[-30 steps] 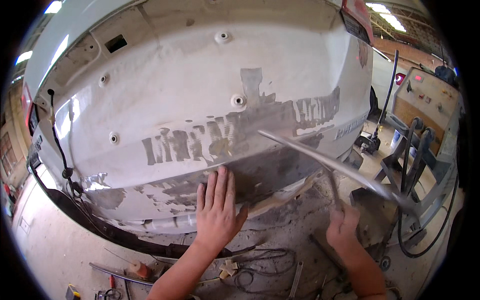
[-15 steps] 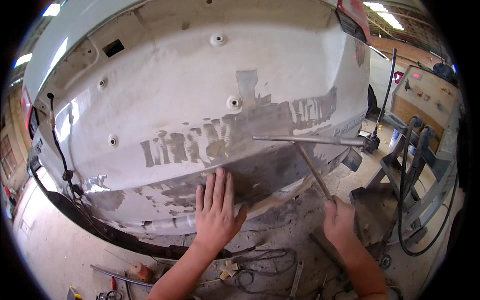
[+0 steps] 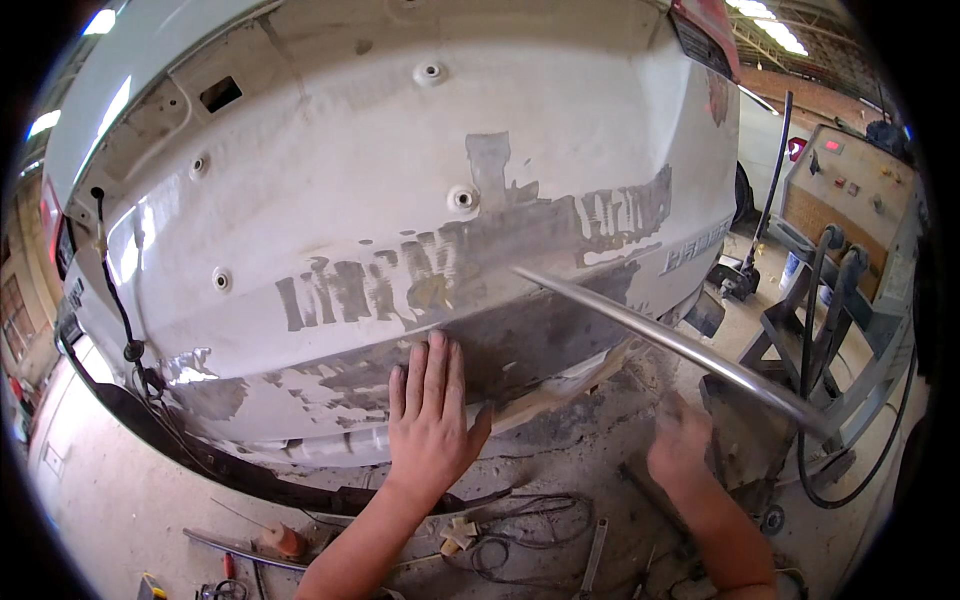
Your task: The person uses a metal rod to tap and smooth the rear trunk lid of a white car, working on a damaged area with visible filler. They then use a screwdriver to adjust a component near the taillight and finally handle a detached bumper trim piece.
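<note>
My left hand [image 3: 430, 425] lies flat on the lower part of a white car tailgate [image 3: 330, 130], fingers stretched, over a grey sanded band [image 3: 520, 355]. To its right my right hand [image 3: 682, 445], slightly smeared by motion, is closed around the handle of a long-headed body hammer [image 3: 680, 345]. The hammer's long metal head slants from lower right to upper left, its narrow tip over the bare grey patch above my left hand. From this view I cannot tell whether that tip touches the panel. The handle hardly shows now.
Right of the car stands a wheeled machine [image 3: 850, 220] with a control panel and a looping black cable [image 3: 800, 470]. Tools, a cord [image 3: 540, 525] and an orange-brown pot [image 3: 285, 540] lie on the dusty floor. A black cable [image 3: 115, 290] hangs down the tailgate's left side.
The hammer has swung from nearly level to a steep slant, its thick end coming down and toward me. My left hand stays in place; the view has shifted slightly.
</note>
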